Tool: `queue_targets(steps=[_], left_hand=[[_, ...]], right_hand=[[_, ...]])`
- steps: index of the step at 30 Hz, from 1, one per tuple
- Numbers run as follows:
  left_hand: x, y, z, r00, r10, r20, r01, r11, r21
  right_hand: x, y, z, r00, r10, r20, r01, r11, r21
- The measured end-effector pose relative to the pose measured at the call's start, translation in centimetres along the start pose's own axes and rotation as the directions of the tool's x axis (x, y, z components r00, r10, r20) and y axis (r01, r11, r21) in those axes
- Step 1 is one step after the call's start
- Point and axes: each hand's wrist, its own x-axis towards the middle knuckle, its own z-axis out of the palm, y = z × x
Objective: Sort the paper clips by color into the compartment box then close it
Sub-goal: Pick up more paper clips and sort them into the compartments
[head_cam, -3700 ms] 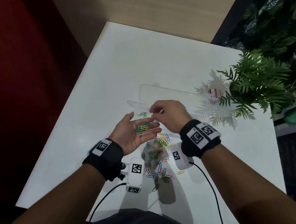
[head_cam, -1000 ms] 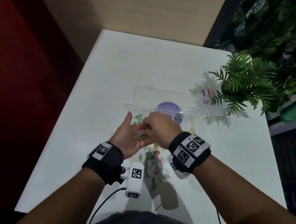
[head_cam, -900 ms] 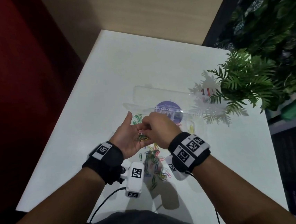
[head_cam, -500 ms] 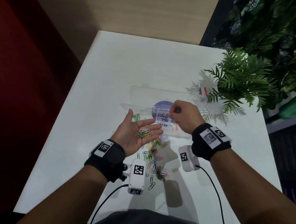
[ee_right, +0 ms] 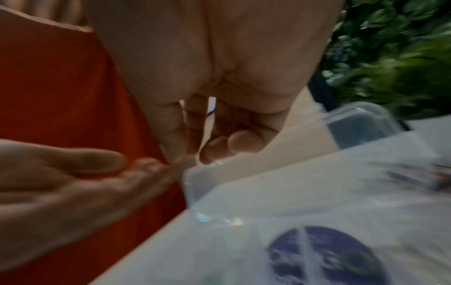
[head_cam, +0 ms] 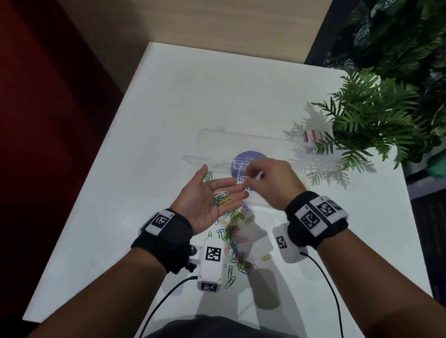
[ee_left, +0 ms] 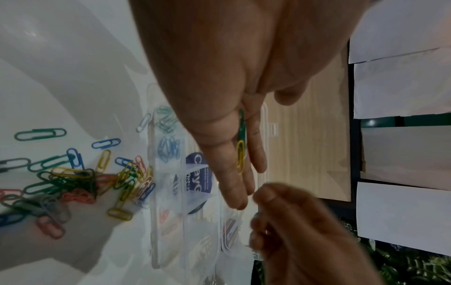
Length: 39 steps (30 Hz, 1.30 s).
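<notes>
My left hand (head_cam: 208, 197) lies palm up over the near edge of the clear compartment box (head_cam: 213, 139) and carries a few paper clips (head_cam: 222, 198), white, green and yellow. A green and a yellow one show along the fingers (ee_left: 241, 148). My right hand (head_cam: 267, 176) hovers with curled fingers just off the left fingertips, above the box's purple round label (head_cam: 248, 158). No clip shows in it. Blue clips (ee_left: 169, 148) and green ones (ee_left: 165, 117) lie in separate compartments. A mixed pile of clips (head_cam: 235, 242) sits on the white table below both hands.
A fern (head_cam: 370, 124) overhangs the box's right end, with a small red-and-white item (head_cam: 312, 136) beside it. The table (head_cam: 182, 96) ends at a dark red wall on the left. Wrist-camera cables (head_cam: 328, 281) trail off the near edge.
My right hand pinched at the clips on the left palm, swung right over the box, and has now come back to the left fingertips. The left palm stays up with fewer clips.
</notes>
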Motion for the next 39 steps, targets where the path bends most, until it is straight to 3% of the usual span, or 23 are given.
queue_targets(steps=[2,5,22,26,30,35,39], left_hand=[[0.2,-0.1,0.2,1.0,0.002,0.027,-0.002,1.0,0.015],[0.4,-0.2,0.4,0.999,-0.013,0.052,0.011,1.0,0.025],[0.5,-0.9,1.4,0.995,-0.064,0.076,0.062,0.998,0.029],[0.6,-0.9,1.4,0.995,-0.054,0.084,0.053,0.998,0.017],[0.7,-0.8,1.5,0.997,-0.064,0.04,0.062,0.997,0.045],[0.7,-0.6,1.6,0.996,-0.082,0.037,0.081,0.996,0.027],[0.7,-0.5,1.4,0.997,-0.073,0.038,0.072,0.997,0.012]], right_hand=[[-1.1,-1.9,0.4,0.981,-0.16,0.113,0.161,0.987,-0.002],[-1.5,-2.4,1.6,0.946,-0.231,0.229,0.262,0.958,-0.114],[-2.9,-1.6,0.9,0.945,-0.242,0.22,0.275,0.952,-0.132],[-3.3,-1.3,0.3,0.978,-0.158,0.132,0.14,0.981,0.138],[-2.4,0.6,-0.9,1.0,-0.011,-0.005,0.012,0.943,0.333],[-0.8,5.1,-2.5,0.97,0.209,-0.123,-0.176,0.956,0.236],[0.3,7.9,-2.1,0.923,0.366,-0.118,-0.354,0.929,0.111]])
